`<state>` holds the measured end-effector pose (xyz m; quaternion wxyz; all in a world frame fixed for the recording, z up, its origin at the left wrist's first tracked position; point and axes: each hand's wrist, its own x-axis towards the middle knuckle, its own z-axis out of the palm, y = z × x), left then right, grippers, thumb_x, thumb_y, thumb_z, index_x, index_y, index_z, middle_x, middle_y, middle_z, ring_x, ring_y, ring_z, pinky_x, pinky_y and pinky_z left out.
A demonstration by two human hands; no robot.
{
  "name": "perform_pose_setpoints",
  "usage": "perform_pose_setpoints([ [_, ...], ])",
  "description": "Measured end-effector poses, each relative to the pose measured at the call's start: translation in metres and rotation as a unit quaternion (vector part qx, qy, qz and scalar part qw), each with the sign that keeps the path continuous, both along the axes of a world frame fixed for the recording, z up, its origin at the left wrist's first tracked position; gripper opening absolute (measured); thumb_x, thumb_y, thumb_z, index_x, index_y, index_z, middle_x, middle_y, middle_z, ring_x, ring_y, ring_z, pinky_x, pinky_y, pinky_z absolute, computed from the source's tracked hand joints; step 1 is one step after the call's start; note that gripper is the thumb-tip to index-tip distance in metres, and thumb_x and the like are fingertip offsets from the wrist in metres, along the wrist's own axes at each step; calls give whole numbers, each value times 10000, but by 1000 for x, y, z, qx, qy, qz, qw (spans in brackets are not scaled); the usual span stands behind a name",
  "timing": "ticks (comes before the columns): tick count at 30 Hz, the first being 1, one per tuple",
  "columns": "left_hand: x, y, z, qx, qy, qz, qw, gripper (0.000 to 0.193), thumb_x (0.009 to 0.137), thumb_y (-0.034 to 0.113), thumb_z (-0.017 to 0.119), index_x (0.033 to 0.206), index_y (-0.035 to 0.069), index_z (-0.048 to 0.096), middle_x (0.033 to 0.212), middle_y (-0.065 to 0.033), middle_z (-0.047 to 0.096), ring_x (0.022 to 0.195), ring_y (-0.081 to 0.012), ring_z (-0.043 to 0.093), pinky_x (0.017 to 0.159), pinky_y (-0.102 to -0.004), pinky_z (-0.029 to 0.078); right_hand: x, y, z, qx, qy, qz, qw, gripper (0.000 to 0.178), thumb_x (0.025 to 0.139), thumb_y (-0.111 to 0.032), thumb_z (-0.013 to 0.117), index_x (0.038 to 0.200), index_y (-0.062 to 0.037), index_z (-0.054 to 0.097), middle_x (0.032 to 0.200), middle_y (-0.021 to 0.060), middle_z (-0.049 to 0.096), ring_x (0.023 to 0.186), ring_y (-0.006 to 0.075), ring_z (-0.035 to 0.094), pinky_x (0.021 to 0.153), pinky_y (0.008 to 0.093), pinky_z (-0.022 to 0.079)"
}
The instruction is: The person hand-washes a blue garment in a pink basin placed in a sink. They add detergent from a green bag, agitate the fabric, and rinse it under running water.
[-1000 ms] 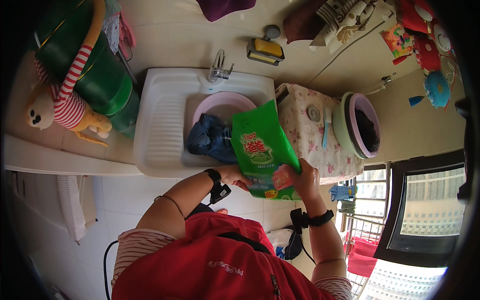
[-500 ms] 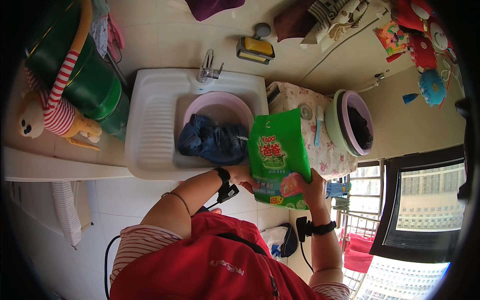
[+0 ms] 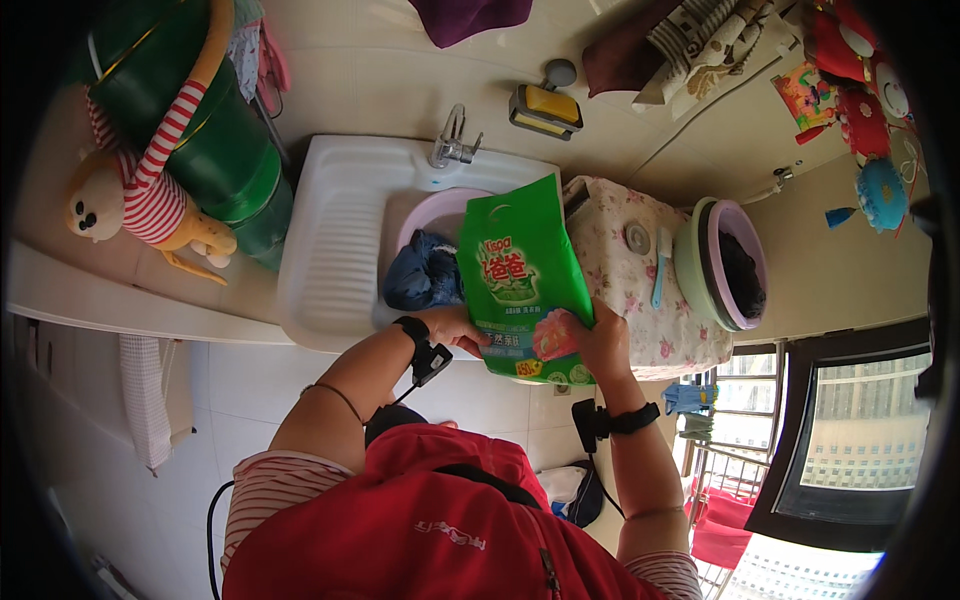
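A green washing powder bag (image 3: 525, 265) leans to the left over the sink, held upright between both my hands. My left hand (image 3: 453, 328) grips its lower left edge, and my right hand (image 3: 606, 343) wraps round its lower right side. The bag's top end lies above the pink basin (image 3: 440, 207) and hides its right part. In that basin sits a bunched dark blue cloth (image 3: 420, 275), partly covered by the bag. Whether powder comes out of the bag cannot be made out.
The white sink (image 3: 335, 225) has a ribbed washboard at left and a chrome tap (image 3: 453, 143) behind. A flower-patterned cover (image 3: 615, 290) at right carries a blue-handled brush (image 3: 660, 270) and stacked basins (image 3: 695, 265). A green barrel (image 3: 225, 165) with a plush monkey (image 3: 155, 205) stands left.
Both my hands have carried the bag left and farther from me, over the basin, tilting it more to the left. It now covers more of the blue cloth. The whole view has shifted slightly.
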<state>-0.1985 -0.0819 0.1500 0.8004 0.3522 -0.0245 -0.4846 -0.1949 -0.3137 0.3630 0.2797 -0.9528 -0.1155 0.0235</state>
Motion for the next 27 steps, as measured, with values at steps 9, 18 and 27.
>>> perform_pose_setpoints([
  [9, -7, -4, 12, 32, -20, 58, 998, 526, 864, -6, 649, 1352, 44, 461, 1305, -122, 554, 1159, -268, 578, 977, -421, 509, 23, 4, 4, 8, 18, 28, 999, 236, 806, -240, 703, 966, -69, 676, 764, 186, 663, 743, 367, 659, 661, 415, 503],
  [18, -22, 12, -11, 64, 13, 84, 994, 546, 834, 37, 706, 1334, 52, 485, 1274, -85, 578, 1120, -229, 590, 956, -394, 520, 21, 14, -12, -10, 59, 45, 997, 245, 806, -147, 719, 1017, -28, 677, 808, 156, 695, 726, 241, 685, 672, 332, 517],
  [27, 41, 4, 21, 47, -54, 35, 997, 492, 850, -7, 658, 1314, 26, 500, 1260, -116, 586, 1122, -246, 596, 957, -396, 523, 37, 1, 0, 6, -30, -27, 999, 288, 806, -279, 729, 984, -59, 674, 792, 193, 672, 767, 394, 655, 656, 436, 505],
])
